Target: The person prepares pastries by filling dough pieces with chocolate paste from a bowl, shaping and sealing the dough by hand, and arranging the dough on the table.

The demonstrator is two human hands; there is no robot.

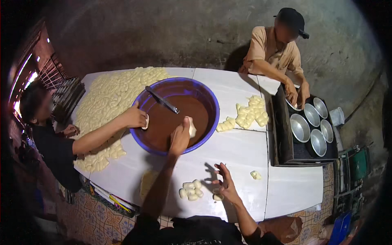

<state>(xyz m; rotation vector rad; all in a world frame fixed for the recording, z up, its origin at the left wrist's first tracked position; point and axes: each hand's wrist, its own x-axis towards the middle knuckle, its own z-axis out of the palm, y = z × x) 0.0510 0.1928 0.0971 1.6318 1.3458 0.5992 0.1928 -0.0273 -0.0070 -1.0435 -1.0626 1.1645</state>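
My left hand (180,137) reaches over the near rim of a big purple basin (212,104) of brown filling and grips a pale dough piece (192,128). My right hand (225,183) hovers over the white table (286,192) with fingers spread, right by a small dough piece (217,197). A small cluster of dough pieces (190,190) lies between my arms. A metal spoon (162,100) rests in the basin.
A person at the left holds a dough piece (145,121) at the basin's rim beside a large spread of dough pieces (108,106). A person at the far side touches round metal tins (310,124) in a dark tray (281,139). More dough (250,114) lies mid-table.
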